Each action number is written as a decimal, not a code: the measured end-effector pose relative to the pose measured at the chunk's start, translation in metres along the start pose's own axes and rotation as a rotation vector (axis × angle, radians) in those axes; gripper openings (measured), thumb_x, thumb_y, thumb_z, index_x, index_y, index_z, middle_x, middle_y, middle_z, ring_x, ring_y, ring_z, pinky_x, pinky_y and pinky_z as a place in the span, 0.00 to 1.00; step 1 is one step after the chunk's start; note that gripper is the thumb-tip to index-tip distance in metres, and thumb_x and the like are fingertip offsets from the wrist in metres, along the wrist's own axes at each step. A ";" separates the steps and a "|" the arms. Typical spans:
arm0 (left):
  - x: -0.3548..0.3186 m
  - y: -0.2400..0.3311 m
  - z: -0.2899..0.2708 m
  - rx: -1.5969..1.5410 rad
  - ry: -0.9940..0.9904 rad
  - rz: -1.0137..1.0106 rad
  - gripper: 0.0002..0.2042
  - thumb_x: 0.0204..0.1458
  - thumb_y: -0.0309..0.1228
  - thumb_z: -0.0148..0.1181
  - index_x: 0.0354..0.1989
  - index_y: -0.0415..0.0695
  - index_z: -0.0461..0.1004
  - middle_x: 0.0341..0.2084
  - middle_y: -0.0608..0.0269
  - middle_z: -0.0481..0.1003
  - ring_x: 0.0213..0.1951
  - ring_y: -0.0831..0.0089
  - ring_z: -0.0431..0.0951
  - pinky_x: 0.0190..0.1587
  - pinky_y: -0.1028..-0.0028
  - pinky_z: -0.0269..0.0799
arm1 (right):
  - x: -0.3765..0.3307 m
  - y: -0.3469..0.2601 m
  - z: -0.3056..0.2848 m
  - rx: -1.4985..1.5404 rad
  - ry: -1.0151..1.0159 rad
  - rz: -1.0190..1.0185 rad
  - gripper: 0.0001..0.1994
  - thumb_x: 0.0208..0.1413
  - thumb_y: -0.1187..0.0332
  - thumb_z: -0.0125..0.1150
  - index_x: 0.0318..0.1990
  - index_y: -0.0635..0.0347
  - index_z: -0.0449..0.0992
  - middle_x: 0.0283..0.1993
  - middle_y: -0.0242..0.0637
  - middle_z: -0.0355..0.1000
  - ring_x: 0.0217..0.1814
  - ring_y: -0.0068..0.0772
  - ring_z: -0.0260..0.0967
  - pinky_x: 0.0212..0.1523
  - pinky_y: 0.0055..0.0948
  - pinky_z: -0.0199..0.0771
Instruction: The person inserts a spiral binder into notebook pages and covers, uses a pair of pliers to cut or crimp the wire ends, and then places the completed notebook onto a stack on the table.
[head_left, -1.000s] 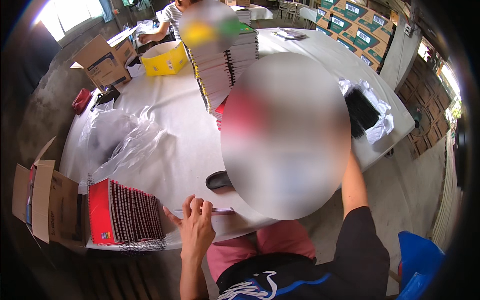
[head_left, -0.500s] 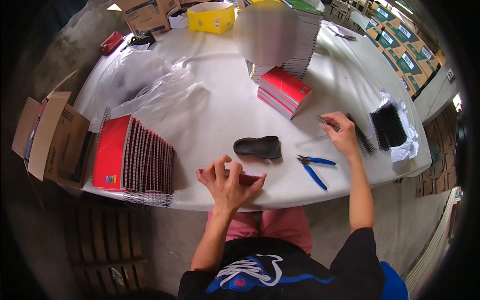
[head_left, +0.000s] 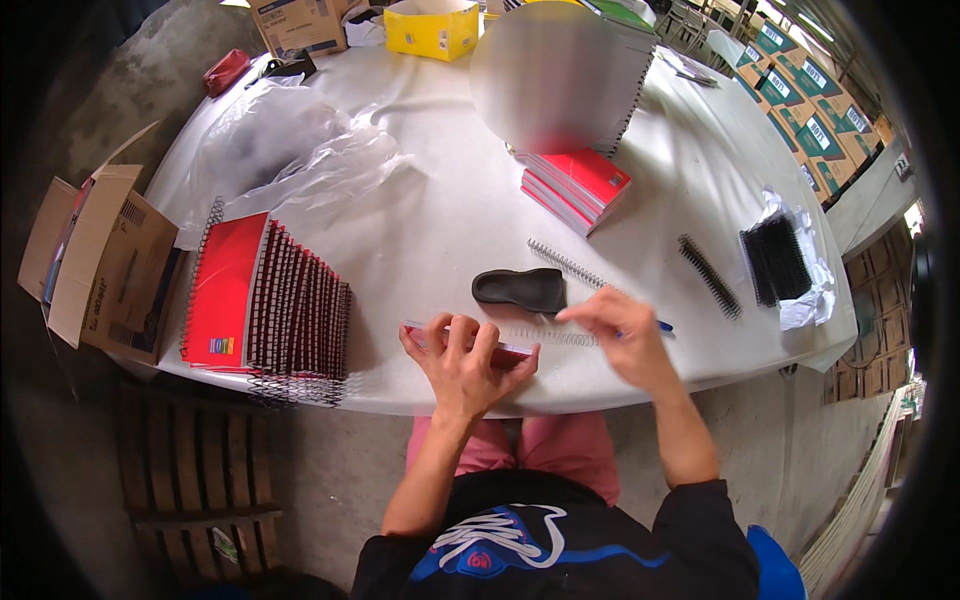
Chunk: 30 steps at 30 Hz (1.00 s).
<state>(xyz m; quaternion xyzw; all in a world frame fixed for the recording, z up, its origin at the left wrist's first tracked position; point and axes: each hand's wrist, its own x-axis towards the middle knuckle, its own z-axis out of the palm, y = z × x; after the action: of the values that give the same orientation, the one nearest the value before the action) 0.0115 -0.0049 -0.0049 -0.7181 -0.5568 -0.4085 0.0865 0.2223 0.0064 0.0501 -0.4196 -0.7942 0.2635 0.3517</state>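
Observation:
My left hand is closed around a small red notebook, held on edge at the table's front. My right hand, slightly smeared by motion, pinches one end of a thin wire spiral coil, which slants up and left from the fingers. A faint coil pattern, perhaps its shadow, shows between the two hands. Just beyond the notebook lies a black, shoe-sole-shaped object. Blue-handled pliers are mostly hidden behind my right hand.
At left stands a row of red spiral notebooks, beside an open carton. Red notebooks are stacked farther back. Black coils lie at right, near more coils on white paper. Clear plastic covers the back left.
My right hand has moved left and nearer with the coil, toward the notebook, now covering most of the pliers. My left hand keeps its hold on the notebook.

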 end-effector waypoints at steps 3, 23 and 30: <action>0.004 0.003 0.010 0.018 0.054 0.029 0.20 0.28 0.51 0.69 0.18 0.51 0.67 0.27 0.69 0.66 0.41 0.63 0.64 0.52 0.53 0.48 | -0.013 0.003 0.030 -0.233 0.099 0.120 0.17 0.50 0.67 0.62 0.49 0.50 0.73 0.46 0.35 0.64 0.41 0.35 0.66 0.41 0.33 0.62; -0.005 -0.012 -0.012 0.032 0.066 -0.016 0.21 0.26 0.50 0.70 0.18 0.52 0.67 0.27 0.70 0.65 0.39 0.64 0.64 0.50 0.54 0.49 | 0.007 -0.027 0.039 0.088 0.047 0.176 0.12 0.50 0.77 0.60 0.43 0.57 0.78 0.38 0.37 0.67 0.32 0.31 0.67 0.33 0.29 0.68; -0.001 -0.002 -0.001 0.025 0.071 -0.018 0.20 0.25 0.49 0.70 0.20 0.52 0.67 0.27 0.71 0.65 0.41 0.64 0.64 0.51 0.53 0.48 | -0.002 -0.022 0.038 0.174 0.162 0.115 0.11 0.47 0.75 0.65 0.41 0.57 0.80 0.33 0.34 0.70 0.31 0.27 0.66 0.34 0.25 0.68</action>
<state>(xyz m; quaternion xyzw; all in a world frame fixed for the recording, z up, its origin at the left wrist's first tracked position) 0.0092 -0.0049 -0.0057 -0.6972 -0.5648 -0.4272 0.1116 0.1828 -0.0110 0.0423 -0.4522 -0.7122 0.3164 0.4339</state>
